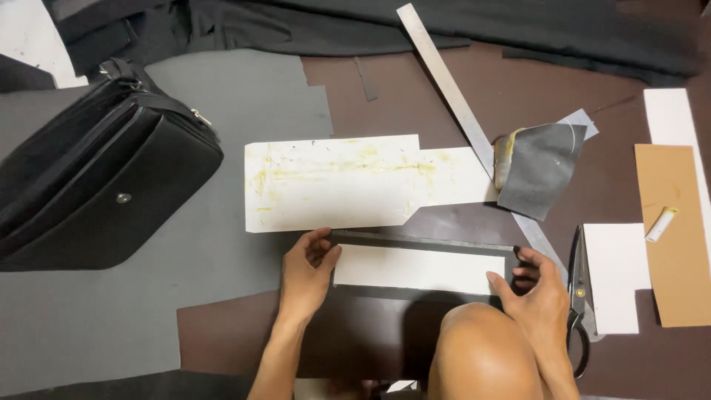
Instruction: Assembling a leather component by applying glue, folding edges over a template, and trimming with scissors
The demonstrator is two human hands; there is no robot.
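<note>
a white rectangular card (pixel 418 269) lies flat on a dark strip of material (pixel 422 292), low in the middle of the view, just above a bare knee (pixel 485 355). the left hand (pixel 305 270) pinches the card's left end, its grip closed on card and strip together. the right hand (pixel 537 292) presses fingers on the right end, holding it down, thumb on the card.

just above lies a larger white pattern sheet (pixel 355 181), stained yellow. a long metal ruler (pixel 474 126) runs diagonally at its right, under a folded grey piece (pixel 541 167). scissors (pixel 579 296) lie just right of the right hand, beside a white cutout (pixel 615 274). further right sit a brown board (pixel 678 244) and a small white tube (pixel 661 224). a black bag (pixel 96 178) rests well to the left on a grey sheet (pixel 111 311).
</note>
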